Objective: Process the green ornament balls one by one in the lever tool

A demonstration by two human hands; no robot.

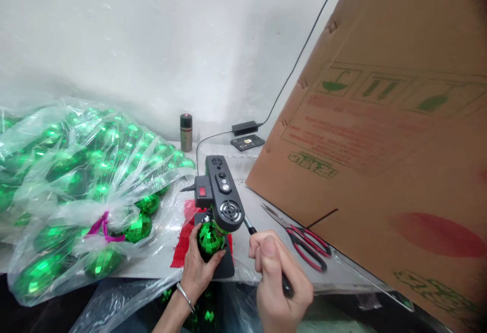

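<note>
Left hand, a silver-toned bangle at its wrist, is clasped around a shiny green faceted ball just below the front of a black machine with round grilles, while the right hand is closed around a black-handled metal lever at the machine's side. On the tabletop, a clear plastic bag of similar green balls, tied with purple ribbon, lies at left; red-and-black-handled scissors lie at right beside a large brown cardboard box.

Green checkered ball, black machine
</note>
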